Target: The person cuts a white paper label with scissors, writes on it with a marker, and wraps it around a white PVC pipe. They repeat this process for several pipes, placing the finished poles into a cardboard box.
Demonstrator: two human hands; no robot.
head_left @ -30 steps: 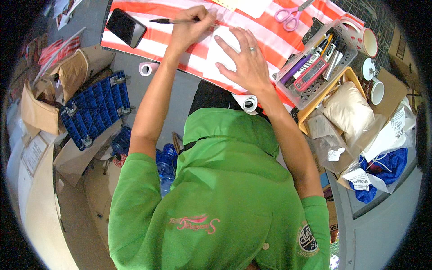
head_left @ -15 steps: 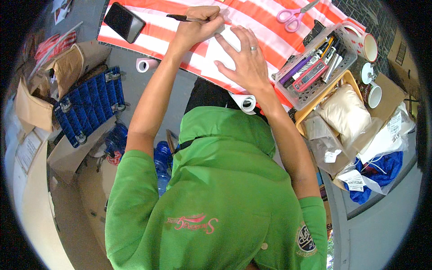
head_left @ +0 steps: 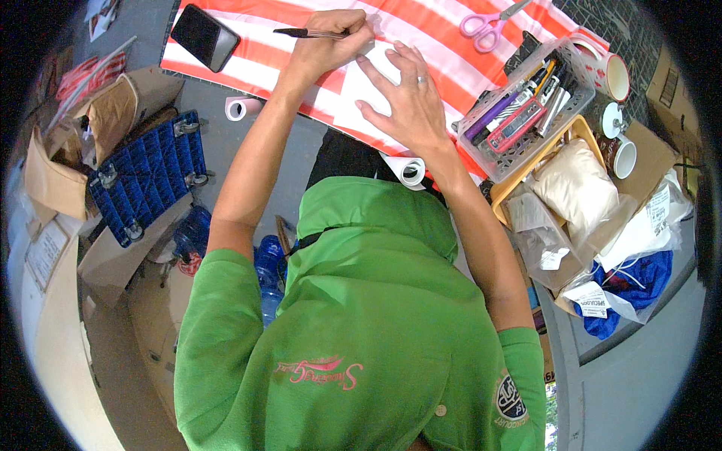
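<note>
My left hand is closed around a dark pen, whose rear end sticks out to the left; its tip is hidden by the fingers. Beside it, my right hand lies with fingers spread on a white sheet of paper, a ring on one finger. Under the paper is a red-and-white striped table cover. To the left of my left hand rests a black phone. Pink-handled scissors lie beyond my right hand.
Right of my right hand stands a clear plastic basket of pens and markers. Near it are a patterned mug, a yellow tray and a cream-coloured bag. Paper rolls show below the table edge. A blue platform trolley leans at the left.
The pen's rear end has dipped slightly as my left hand shifts a little. My right hand stays spread on the paper.
</note>
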